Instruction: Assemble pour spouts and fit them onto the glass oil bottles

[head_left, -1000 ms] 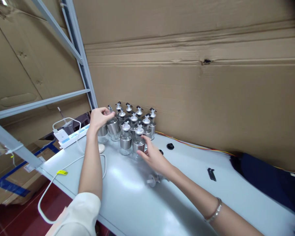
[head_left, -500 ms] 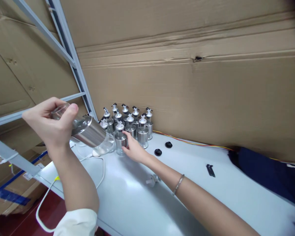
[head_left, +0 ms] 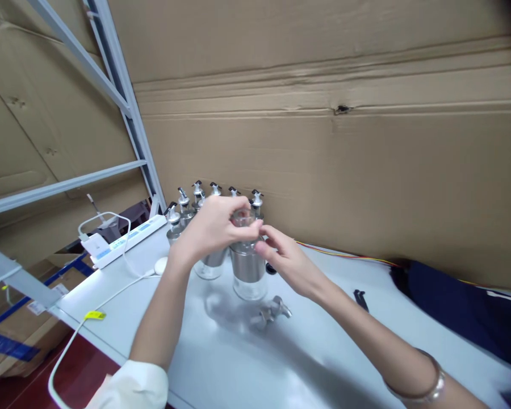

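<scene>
My left hand (head_left: 221,224) is closed round the neck of a glass bottle with a steel sleeve (head_left: 249,266). The bottle is upright in front of me and has no top on it; whether its base touches the table I cannot tell. At its right shoulder is my right hand (head_left: 292,261), thumb and forefinger apart, fingertips close to the glass. A loose silvery spout fitting (head_left: 276,309) lies on the table just in front of the bottle. Behind my left hand stands another sleeved bottle (head_left: 210,264), its top hidden.
Several capped bottles (head_left: 183,199) stand by the cardboard wall (head_left: 366,170). A power strip (head_left: 132,241) and a white cable (head_left: 123,287) lie left. To the right are a black part (head_left: 361,300) and dark blue cloth (head_left: 451,307). A metal rack (head_left: 136,125) rises left.
My left hand has brought the tilted bottle rightward and down, turning it upright. My right hand has left a bottle in the group and come right, beside the one I hold.
</scene>
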The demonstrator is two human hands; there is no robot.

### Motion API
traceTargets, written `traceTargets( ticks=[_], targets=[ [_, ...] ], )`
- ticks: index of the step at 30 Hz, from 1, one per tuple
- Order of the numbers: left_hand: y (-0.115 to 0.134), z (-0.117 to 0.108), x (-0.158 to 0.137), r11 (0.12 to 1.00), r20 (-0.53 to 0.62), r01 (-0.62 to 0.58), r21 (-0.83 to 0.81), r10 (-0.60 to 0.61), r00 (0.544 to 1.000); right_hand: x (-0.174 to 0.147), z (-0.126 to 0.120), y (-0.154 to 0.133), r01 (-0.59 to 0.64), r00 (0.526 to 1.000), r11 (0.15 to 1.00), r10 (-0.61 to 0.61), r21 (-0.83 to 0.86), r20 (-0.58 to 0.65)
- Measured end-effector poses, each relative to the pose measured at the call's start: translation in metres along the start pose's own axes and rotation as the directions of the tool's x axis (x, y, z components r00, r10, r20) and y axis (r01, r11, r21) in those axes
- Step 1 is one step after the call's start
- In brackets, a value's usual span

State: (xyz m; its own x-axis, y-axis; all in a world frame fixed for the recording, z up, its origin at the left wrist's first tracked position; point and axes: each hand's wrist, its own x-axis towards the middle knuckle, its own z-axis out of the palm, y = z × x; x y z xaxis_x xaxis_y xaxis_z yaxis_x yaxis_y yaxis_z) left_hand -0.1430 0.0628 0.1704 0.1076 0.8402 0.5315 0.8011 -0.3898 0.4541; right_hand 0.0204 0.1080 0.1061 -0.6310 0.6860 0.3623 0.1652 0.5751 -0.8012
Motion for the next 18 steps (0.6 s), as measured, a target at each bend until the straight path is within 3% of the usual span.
traceTargets(
  ticks=[5, 9, 13, 16, 18],
  targets=[
    [-0.018, 0.03, 0.014, 0.999, 0.258, -0.021, -0.028, 0.027, 0.966, -0.003, 0.008, 0.013, -0.113, 0.994, 0.972, 0.113, -0.204, -0.013],
    [-0.042, 0.041, 0.019, 0.998, 0.373, 0.026, -0.05, -0.006, 0.928, 0.003, 0.014, 0.041, -0.166, 0.986, 0.971, 0.167, -0.174, -0.012],
    [-0.053, 0.035, 0.02, 0.996, 0.461, 0.081, -0.036, -0.055, 0.885, 0.004, 0.021, 0.061, -0.159, 0.987, 0.977, 0.159, -0.143, -0.013],
    [-0.049, 0.015, 0.015, 0.999, 0.438, 0.03, -0.046, -0.007, 0.899, 0.002, 0.027, 0.067, -0.165, 0.986, 0.976, 0.161, -0.14, -0.041],
    [-0.047, -0.007, 0.006, 0.999, 0.302, -0.022, -0.026, 0.029, 0.953, 0.001, 0.028, 0.068, -0.185, 0.982, 0.97, 0.177, -0.158, -0.061]
  ],
)
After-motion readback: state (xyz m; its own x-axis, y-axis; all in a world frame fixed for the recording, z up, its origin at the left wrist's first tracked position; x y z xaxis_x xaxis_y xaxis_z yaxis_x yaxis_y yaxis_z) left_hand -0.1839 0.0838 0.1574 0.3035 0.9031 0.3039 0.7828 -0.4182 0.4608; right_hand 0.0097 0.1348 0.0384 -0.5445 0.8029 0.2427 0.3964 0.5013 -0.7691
